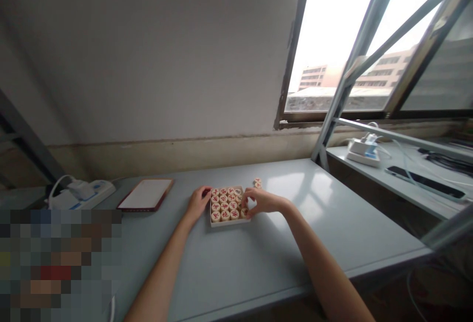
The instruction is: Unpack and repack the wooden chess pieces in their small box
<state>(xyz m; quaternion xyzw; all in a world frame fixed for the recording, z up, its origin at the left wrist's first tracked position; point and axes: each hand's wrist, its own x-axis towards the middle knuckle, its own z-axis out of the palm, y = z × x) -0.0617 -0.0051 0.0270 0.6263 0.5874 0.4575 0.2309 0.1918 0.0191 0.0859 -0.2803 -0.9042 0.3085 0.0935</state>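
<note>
Xiangqi pieces (223,202): wooden discs with red characters, set in rows in a shallow white box (229,223); the box looks roughly square, with no clear long axis, and sits straight ahead of the person on a grey table (281,258).
Left hand (198,202): fingers curled, lying against the box's left side; whether it has hold of anything I cannot tell.
Right hand (260,201): partly open, fingers arched down over the right edge of the rows, reaching further in than the left; any grip on a piece is hidden.
Loose pieces (257,182): a pair on the table just beyond the box's far right corner, nearer the right hand.
Beside the box: a red-edged tablet (146,195) well off to the left.
</note>
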